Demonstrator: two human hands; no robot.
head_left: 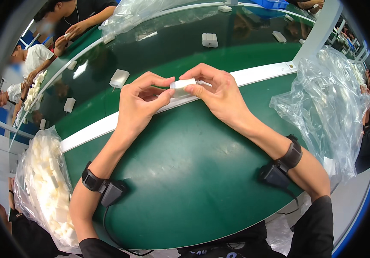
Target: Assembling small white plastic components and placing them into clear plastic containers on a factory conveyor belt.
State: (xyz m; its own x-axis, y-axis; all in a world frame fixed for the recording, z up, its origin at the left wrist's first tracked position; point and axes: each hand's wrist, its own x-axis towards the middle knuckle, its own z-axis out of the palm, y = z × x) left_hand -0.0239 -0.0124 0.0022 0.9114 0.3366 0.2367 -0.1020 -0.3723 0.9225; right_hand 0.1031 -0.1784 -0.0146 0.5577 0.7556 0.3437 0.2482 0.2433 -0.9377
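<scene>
A small white plastic casing [184, 87], shaped like a charger housing, is held between my two hands above the white rail [253, 75]. The thumb and index finger of my left hand [138, 98] pinch its left end. At the other end, my right hand [220, 93] grips it between thumb and fingers. A thin pale piece [204, 84] shows beside the right fingers; whether it belongs to the casing I cannot tell. Beyond the rail, similar white casings lie apart on the green belt, including one [119, 78] left of my hands and a pair [210, 40] farther off.
A clear bag of white pieces [49, 180] stands at the left. Crumpled clear plastic bags [322, 103] fill the right side, by a white post [320, 32]. A green tabletop [185, 172] lies under my forearms. Other people [36, 58] work along the belt's far left.
</scene>
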